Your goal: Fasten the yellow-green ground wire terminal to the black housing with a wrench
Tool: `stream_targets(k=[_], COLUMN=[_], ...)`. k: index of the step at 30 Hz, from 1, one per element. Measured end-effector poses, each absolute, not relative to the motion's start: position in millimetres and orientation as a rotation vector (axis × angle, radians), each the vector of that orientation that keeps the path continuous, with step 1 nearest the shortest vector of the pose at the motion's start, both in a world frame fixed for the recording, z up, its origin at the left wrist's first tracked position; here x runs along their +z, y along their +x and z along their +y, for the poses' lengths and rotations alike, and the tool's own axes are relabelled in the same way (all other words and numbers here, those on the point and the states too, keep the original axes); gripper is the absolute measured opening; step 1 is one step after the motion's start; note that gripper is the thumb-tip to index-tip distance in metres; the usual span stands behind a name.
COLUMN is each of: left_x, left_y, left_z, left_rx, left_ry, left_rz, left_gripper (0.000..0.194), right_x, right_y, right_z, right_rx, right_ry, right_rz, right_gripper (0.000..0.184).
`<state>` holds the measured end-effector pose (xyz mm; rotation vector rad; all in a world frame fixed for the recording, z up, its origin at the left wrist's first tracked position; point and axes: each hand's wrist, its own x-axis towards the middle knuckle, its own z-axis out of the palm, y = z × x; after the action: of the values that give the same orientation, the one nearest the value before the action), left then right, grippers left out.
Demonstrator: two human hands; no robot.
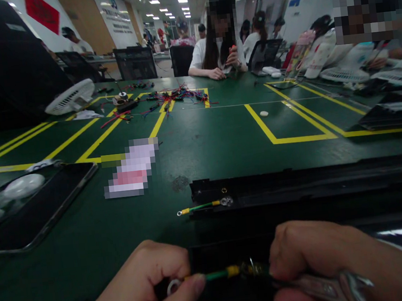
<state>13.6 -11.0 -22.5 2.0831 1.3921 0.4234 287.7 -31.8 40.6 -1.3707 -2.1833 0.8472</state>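
My left hand (157,282) pinches one end of a short green ground wire (216,276) with yellow sleeves; its ring terminal (172,286) shows by the thumb. The wire's other end meets a fastener (251,267) on a dark part below, too dim to make out fully. A metal wrench (330,286) lies in my closed right hand (305,254), its open jaw pointing right and its other end toward the fastener. Just beyond my hands, a similar green wire (201,207) is attached by one ring terminal to a long black metal channel (298,183).
A smartphone (42,210) lies at left, near a pixelated paper slip (133,169). Loose red and black wires (177,95) are heaped farther back on the green table (207,140), near a white fan (71,97). Across the table sits a person (217,48).
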Motion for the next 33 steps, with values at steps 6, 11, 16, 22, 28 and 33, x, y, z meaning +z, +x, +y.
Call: stream_targets(k=[6, 11, 16, 22, 28, 33], left_x=[-22, -20, -20, -22, -23, -20], left_y=[14, 13, 13, 11, 11, 12], left_z=[-11, -10, -8, -8, -9, -10], left_rx=[0.405, 0.408, 0.401, 0.4, 0.387, 0.396], left_ry=[2.071, 2.069, 2.087, 2.102, 2.092, 2.077], left_rz=[1.382, 1.369, 1.338, 1.352, 1.378, 1.378], left_gripper=[0.03, 0.032, 0.031, 0.031, 0.03, 0.031], right_x=[54, 66, 75, 70, 47, 44], right_y=[277, 272, 272, 289, 292, 285], right_z=[-25, -16, -3, -13, -33, -33], right_rx=[0.716, 0.748, 0.661, 0.831, 0.786, 0.772], right_ry=[-1.466, -1.397, -1.276, -1.262, -1.465, -1.403], right_rz=[-2.305, -2.468, -2.593, -2.239, -2.156, -2.217], right_gripper=[0.016, 0.02, 0.017, 0.016, 0.013, 0.009])
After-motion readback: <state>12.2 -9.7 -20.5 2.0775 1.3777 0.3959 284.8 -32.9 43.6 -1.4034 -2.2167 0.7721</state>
